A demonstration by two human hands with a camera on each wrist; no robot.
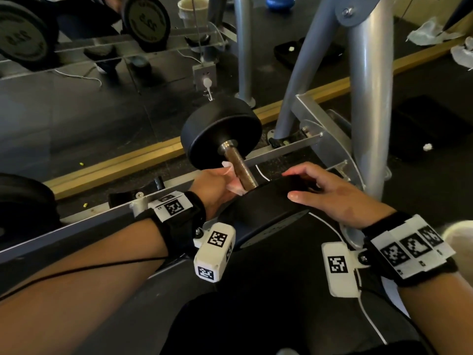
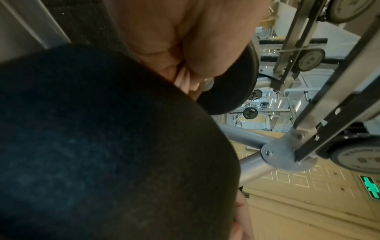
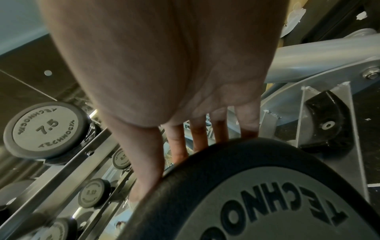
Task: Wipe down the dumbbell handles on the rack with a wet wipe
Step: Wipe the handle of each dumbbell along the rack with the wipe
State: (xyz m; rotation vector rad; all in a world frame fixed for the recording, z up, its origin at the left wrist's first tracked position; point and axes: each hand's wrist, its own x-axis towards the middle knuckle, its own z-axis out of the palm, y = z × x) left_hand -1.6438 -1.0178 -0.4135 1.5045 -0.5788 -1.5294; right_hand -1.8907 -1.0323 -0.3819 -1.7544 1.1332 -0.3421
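A black dumbbell [image 1: 220, 131] lies across the rails of the grey rack [image 1: 281, 148], its knurled metal handle [image 1: 239, 168] running toward me. My left hand [image 1: 217, 185] grips a pale wet wipe [image 1: 235, 187] wrapped round the near part of that handle. The same hand and wipe [image 2: 185, 79] show behind the near weight head [image 2: 102, 146] in the left wrist view. My right hand [image 1: 320, 190] rests with straight fingers on top of the near head [image 1: 266, 203]; the fingers [image 3: 197, 139] lie over its rim [image 3: 246, 154].
A grey upright post [image 1: 368, 103] of the rack stands close on the right. Another dumbbell [image 1: 23, 198] sits at the left on the same rails. More dumbbells [image 3: 44, 129] fill the tiers above. Crumpled white wipes [image 1: 430, 34] lie on the floor at far right.
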